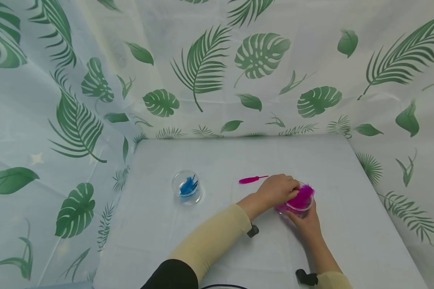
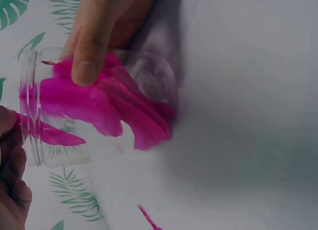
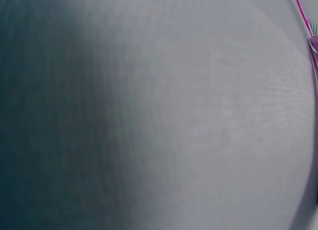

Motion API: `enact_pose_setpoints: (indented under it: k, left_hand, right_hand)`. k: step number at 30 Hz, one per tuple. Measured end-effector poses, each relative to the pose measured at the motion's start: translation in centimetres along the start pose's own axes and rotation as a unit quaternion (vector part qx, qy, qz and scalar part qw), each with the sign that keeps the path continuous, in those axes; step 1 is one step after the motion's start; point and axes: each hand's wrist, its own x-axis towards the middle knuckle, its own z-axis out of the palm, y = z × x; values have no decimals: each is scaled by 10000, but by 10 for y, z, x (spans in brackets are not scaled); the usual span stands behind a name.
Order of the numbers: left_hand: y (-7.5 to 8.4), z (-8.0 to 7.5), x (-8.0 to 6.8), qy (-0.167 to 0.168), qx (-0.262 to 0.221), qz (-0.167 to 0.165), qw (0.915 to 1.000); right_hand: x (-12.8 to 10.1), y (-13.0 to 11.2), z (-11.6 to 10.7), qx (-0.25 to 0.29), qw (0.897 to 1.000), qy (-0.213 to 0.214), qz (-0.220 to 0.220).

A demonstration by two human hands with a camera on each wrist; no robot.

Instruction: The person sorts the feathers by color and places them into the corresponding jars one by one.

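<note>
My right hand (image 1: 310,222) grips a clear jar (image 1: 296,208) from the side, its thumb (image 2: 85,71) laid along the wall. Bright pink feathers (image 2: 112,101) fill much of the jar, and some stick up over the rim. At the jar's mouth, my left hand (image 1: 279,189) pinches a pink feather (image 2: 62,135), whose tip lies inside the jar. Left of the hands, one more pink feather (image 1: 249,180) lies on the white table. The right wrist view is mostly a blurred pale surface, with a strip of pink at its right edge.
A second clear jar (image 1: 199,196) holding blue feathers (image 1: 189,186) stands on the left part of the white table (image 1: 159,241). Leaf-printed cloth (image 1: 217,80) hangs behind and along both sides. A dark cable (image 1: 224,286) shows at the bottom edge.
</note>
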Motion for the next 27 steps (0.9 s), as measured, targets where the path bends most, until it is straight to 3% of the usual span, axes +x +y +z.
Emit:
enact_pose_setpoints:
  k: [6, 10, 15, 19, 23, 27]
  left_hand:
    - [0, 13, 2, -3, 679, 138, 9976]
    - [3, 17, 3, -190, 1117, 194, 9934]
    - [2, 21, 3, -321, 1157, 225, 9925]
    - [-3, 20, 1, -306, 1054, 432, 9930]
    - [-14, 13, -3, 173, 782, 503, 9955]
    - [-36, 0, -6, 959, 456, 95, 9943]
  right_hand:
    - [1, 0, 0, -90, 10000, 31, 29]
    - [1, -2, 0, -124, 9999, 27, 9]
    - [1, -2, 0, -171, 9998, 34, 8]
    - [1, 0, 1, -177, 9998, 73, -18]
    - [1, 1, 1, -72, 9999, 79, -86]
    - [1, -1, 2, -24, 9999, 81, -82]
